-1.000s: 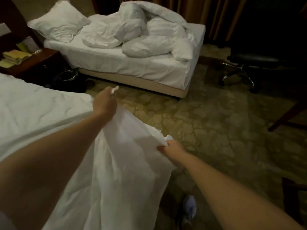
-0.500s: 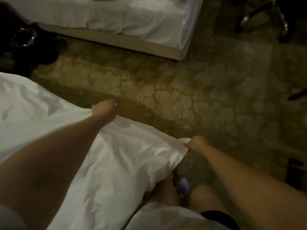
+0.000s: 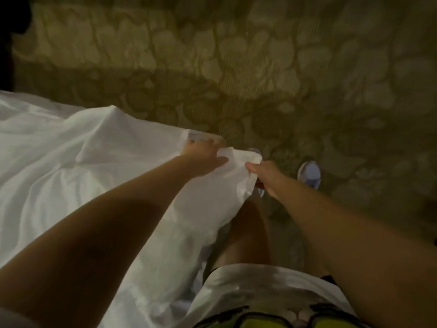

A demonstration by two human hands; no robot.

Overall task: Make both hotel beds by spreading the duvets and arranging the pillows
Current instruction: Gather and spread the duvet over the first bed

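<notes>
A white duvet [image 3: 78, 162] covers the near bed on the left and hangs over its edge toward my legs. My left hand [image 3: 203, 155] lies on the duvet's corner, fingers spread over the fabric and thumb hooked under a fold. My right hand [image 3: 262, 172] pinches the same corner from the right, with a bunch of white cloth between thumb and fingers. The two hands are close together, just above my shoes. No pillow and no second bed appear in view.
Patterned olive carpet [image 3: 236, 55] fills the upper part of the view. My shoes [image 3: 309, 174] stand on it next to the bed's edge. A dark shape [image 3: 11, 24] sits at the top left corner.
The view has tilted down, so the far bed and chair have left the frame. My hands have come together at the duvet corner, lower and nearer my feet.
</notes>
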